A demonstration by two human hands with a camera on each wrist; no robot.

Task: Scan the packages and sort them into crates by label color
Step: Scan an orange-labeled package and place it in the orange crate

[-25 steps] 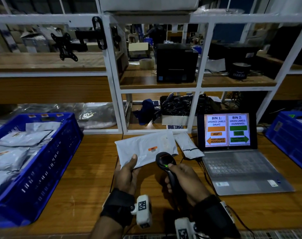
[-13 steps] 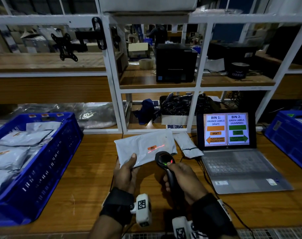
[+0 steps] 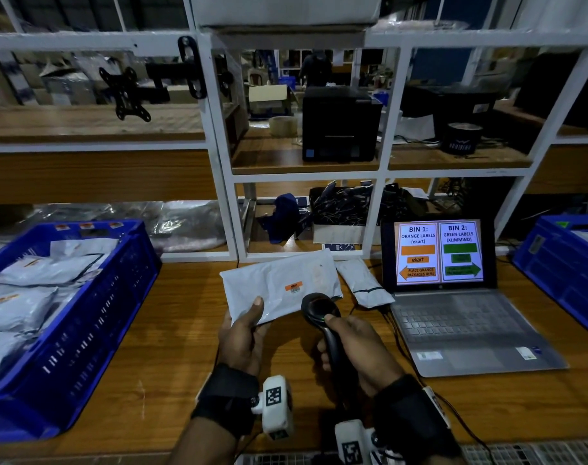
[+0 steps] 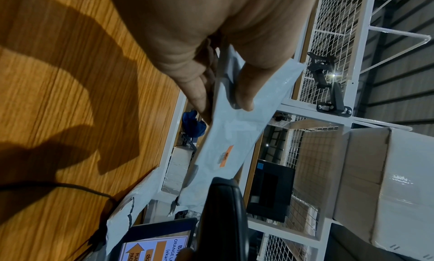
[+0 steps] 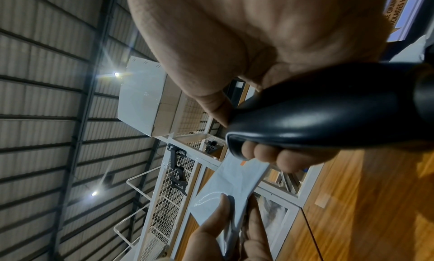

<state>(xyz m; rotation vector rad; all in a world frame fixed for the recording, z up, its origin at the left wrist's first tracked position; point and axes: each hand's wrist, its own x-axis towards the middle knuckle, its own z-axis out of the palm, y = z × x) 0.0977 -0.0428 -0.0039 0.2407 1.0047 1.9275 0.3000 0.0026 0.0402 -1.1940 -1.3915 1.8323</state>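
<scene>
My left hand (image 3: 244, 330) pinches the near corner of a white package (image 3: 279, 285) with an orange label (image 3: 293, 286), held above the desk; thumb on top, fingers beneath, as the left wrist view shows (image 4: 234, 135). My right hand (image 3: 356, 347) grips a black barcode scanner (image 3: 319, 312), its head just below the label. The right wrist view shows the scanner (image 5: 317, 112) in my curled fingers and the package (image 5: 234, 187) beyond. A second white package (image 3: 364, 283) lies on the desk beside the laptop. A blue crate (image 3: 84, 330) at left holds several orange-labelled packages.
An open laptop (image 3: 453, 310) at right shows bin 1 orange left, bin 2 green right. Another blue crate (image 3: 567, 273) sits at far right. A white shelf frame (image 3: 218, 162) with a black printer (image 3: 341, 124) stands behind. The scanner cable runs across the wooden desk (image 3: 171, 330).
The red scan line that lay across the orange label half a second ago is gone, as is the scanner's lit indicator. Hands, package and scanner have barely moved.
</scene>
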